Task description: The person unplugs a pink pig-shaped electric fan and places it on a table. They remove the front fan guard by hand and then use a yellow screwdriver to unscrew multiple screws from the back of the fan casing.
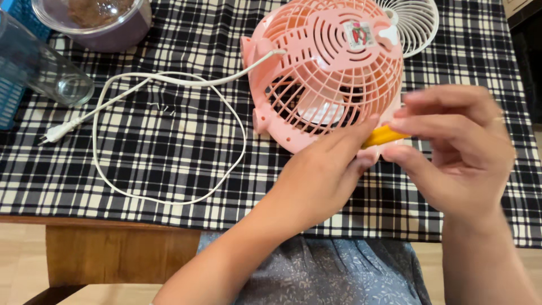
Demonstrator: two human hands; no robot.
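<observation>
Both forearms reach up from the near edge, over a blue-grey lap, and meet at the near rim of the pink fan (333, 68). Left hand (319, 175) angles in from the near left, fingers stretched toward the right, their tips resting against the fan's rim and the yellow tool (383, 135). Right hand (457, 147) comes in from the near right, wrist bent, fingers curled leftward.

That fan lies grille-down on a black-and-white checked cloth (169, 147) that covers a wooden table (113, 254); pale floor shows below. Its white cord (169, 135) loops to the left and ends in a plug (53, 134). A white grille (415, 20) lies just beyond the fan, at the far right. Far left stand a clear glass (51, 73) and a covered bowl (96, 22), with a blue basket (14, 85) at the edge.

Right thumb and fingers pinch shut on the tool's handle, its tip hidden at the fan's rim. Left fingers are loosely open, steadying rather than clasping.
</observation>
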